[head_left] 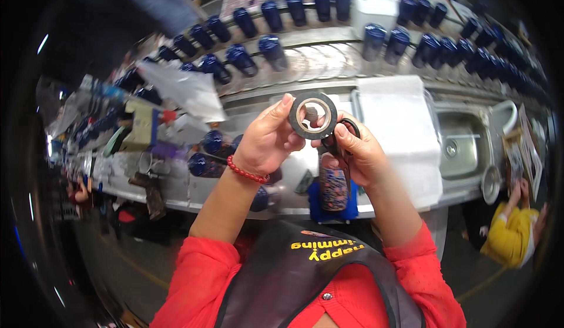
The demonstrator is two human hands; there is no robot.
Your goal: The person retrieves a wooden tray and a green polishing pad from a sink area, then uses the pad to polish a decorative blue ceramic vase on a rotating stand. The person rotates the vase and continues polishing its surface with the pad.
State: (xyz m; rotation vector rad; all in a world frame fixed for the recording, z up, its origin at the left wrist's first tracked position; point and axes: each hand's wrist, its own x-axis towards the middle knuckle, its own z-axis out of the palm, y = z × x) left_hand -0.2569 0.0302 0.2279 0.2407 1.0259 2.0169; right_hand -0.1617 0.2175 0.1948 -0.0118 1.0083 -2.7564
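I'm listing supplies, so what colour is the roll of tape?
The roll of tape is black with a tan core, best seen in the head view.

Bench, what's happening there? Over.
Left hand holding black tape roll. Right hand holding scissors. Patterned tumbler partly hidden behind right hand and scissors.

Yellow lettering (329, 250) stands upside down on the dark apron (264, 275).

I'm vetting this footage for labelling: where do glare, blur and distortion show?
Head view: bright glare on the shiny silvery surface, flat white sheet nearly washed out. Head view: fisheye distortion curves the rows of glossy dark blue cylinders. Head view: round black tape roll fairly sharp, far-left periphery blurred.
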